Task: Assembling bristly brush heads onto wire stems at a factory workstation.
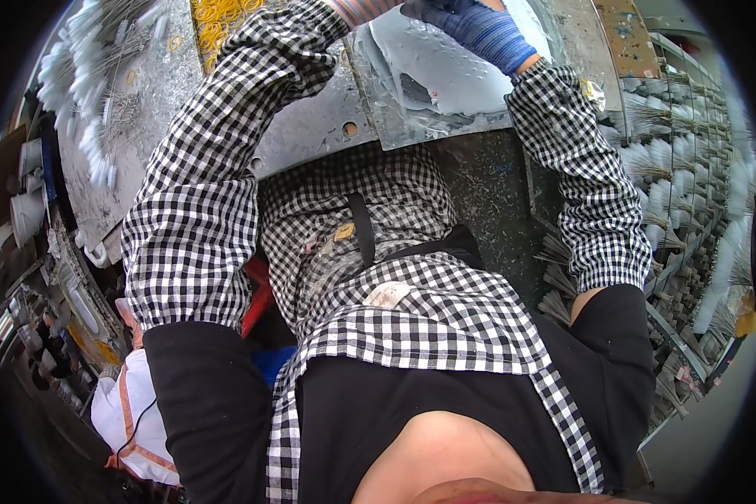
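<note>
At the top edge of the head view, my left hand (pixel 365 8) wears a pink-and-grey striped glove; its fingers run past the edge. My right hand (pixel 483 34), in a blue knit glove with darkened fingers, reaches in toward it over a metal tray or plate (pixel 407 130). Pale, wet-looking paste (pixel 462 88) is smeared across this plate. What either hand holds, if anything, is cut off by the edge. Black-and-white checked sleeves cover both forearms.
Yellow rubber bands (pixel 218 21) lie on the worktable (pixel 311 126) beyond my left arm. White-bristled wire brushes (pixel 101 63) are heaped at the far left. Racks on the right hold many similar brushes (pixel 672 160). A white-and-orange cloth item (pixel 134 412) lies at lower left.
</note>
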Demonstrator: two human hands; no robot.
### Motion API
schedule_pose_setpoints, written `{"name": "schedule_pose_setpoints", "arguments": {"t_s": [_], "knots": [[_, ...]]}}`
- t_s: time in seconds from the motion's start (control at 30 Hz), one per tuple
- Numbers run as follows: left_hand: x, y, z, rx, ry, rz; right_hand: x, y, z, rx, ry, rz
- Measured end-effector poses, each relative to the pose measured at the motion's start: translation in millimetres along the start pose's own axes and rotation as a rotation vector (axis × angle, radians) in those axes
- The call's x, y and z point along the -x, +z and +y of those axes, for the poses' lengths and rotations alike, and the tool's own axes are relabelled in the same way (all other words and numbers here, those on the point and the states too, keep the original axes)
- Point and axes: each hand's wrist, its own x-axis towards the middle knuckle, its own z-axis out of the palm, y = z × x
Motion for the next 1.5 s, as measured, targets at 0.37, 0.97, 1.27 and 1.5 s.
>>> {"name": "schedule_pose_setpoints", "arguments": {"t_s": [0.37,0.97,1.27,1.5], "knots": [[-26.1,-20.4,15.5,0.028,-0.252,0.048,6.4,-18.7,-35.7,0.181,-0.078,0.327],[-33.0,-11.2,17.3,0.436,-0.399,0.221,3.7,-22.8,-54.8,0.301,-0.083,0.58],[-22.0,-5.0,-0.6,0.791,-0.467,0.219,-3.2,-42.4,-59.7,-0.095,0.126,0.173],[-25.5,-5.4,0.6,0.897,-0.449,0.297,-9.7,-32.3,-42.6,-0.291,0.004,0.202]]}}
